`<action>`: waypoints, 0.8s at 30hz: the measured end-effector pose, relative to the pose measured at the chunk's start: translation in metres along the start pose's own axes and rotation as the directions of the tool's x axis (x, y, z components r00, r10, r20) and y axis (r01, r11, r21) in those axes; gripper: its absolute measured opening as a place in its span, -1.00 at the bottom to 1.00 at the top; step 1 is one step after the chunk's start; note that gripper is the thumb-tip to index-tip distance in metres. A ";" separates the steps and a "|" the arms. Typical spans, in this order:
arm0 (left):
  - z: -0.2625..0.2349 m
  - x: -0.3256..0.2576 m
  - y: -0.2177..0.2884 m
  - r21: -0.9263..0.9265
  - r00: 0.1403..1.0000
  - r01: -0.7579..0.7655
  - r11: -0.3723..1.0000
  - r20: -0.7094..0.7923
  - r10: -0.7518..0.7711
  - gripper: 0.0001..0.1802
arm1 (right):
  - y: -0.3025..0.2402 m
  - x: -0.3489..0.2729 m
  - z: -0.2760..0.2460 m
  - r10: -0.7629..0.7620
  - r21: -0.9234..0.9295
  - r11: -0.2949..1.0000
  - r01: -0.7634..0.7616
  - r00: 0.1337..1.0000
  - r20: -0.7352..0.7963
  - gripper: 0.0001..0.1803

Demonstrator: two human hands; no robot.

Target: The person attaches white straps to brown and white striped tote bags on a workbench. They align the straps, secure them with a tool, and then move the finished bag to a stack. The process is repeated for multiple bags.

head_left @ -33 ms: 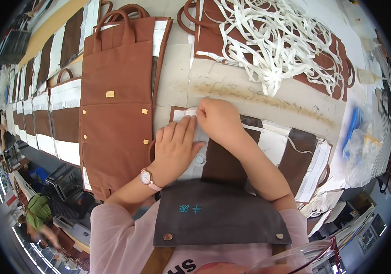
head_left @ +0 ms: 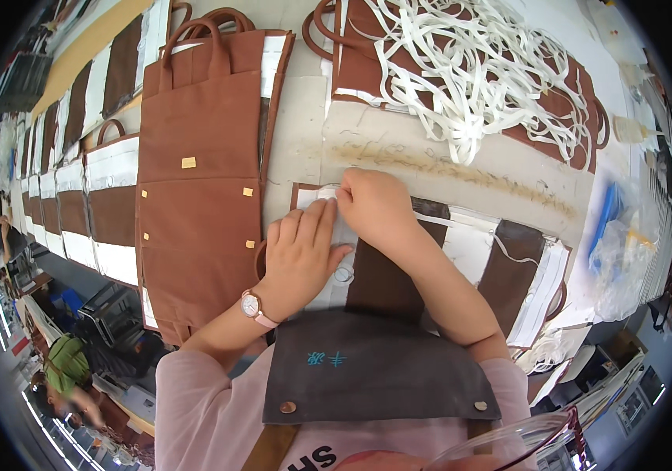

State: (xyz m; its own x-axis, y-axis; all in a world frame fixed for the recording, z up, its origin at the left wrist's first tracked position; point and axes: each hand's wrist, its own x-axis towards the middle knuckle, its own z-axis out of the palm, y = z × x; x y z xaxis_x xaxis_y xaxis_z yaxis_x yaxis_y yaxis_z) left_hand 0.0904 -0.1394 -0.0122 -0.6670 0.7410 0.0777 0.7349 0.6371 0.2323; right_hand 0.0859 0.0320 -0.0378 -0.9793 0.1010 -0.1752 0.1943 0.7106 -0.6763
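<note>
View: head camera, single view.
Panel location: the brown-and-white panel (head_left: 387, 279) lies flat from centre to right of centre, partly under the forearms.
Left hand (head_left: 300, 247): fingers extended side by side, laid over the panel's upper-left corner; not clamped.
Right hand (head_left: 375, 204): fingers curled together at the panel's top edge, touching the left fingertips; whether anything is pinched cannot be told.
Panel handling: judged light, limp and not fragile; the shiny pale patches may slip.
Recommended hold: the brown-edged corners, flat palm beside them.
Loose strip: a thin white strip (head_left: 518, 257) trails over the panel's right part.
Table (head_left: 304, 102): pale, with a brownish marked band above the hands.
Upper right: tangled white tapes (head_left: 469, 71) on brown pieces.
Left of centre: brown bag (head_left: 202, 125) with handles.
Lower left: a person in green (head_left: 67, 365), apart from the table.
</note>
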 end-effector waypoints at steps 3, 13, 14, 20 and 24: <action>-0.003 0.003 0.001 -0.046 0.999 0.043 0.998 0.023 -0.042 -0.24 | -0.002 0.000 0.002 0.005 -0.002 1.000 -0.005 1.000 -0.016 -0.82; 0.002 0.010 -0.003 -0.068 0.998 0.032 0.997 0.062 -0.028 -0.27 | -0.009 -0.005 -0.008 0.031 -0.033 0.999 -0.030 0.999 0.023 -0.83; 0.002 0.010 -0.003 -0.061 0.998 0.031 0.998 0.065 -0.027 -0.27 | -0.012 -0.013 -0.017 0.037 -0.050 0.998 -0.036 0.999 0.018 -0.83; 0.001 0.006 -0.001 -0.027 0.998 0.019 0.999 0.060 -0.018 -0.27 | 0.017 -0.030 -0.044 0.060 0.090 0.994 -0.060 0.998 -0.006 -0.81; -0.001 0.008 0.001 0.008 0.995 0.009 1.000 0.096 -0.010 -0.27 | 0.021 -0.033 -0.037 0.078 0.031 0.997 -0.076 0.995 -0.065 -0.79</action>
State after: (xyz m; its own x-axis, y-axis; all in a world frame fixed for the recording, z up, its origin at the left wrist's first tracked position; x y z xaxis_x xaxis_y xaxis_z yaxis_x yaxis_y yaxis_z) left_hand 0.0856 -0.1332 -0.0105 -0.6594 0.7516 -0.0179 0.7297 0.6455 0.2256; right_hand 0.1207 0.0694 -0.0198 -0.9629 0.2007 -0.1804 0.2695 0.6788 -0.6831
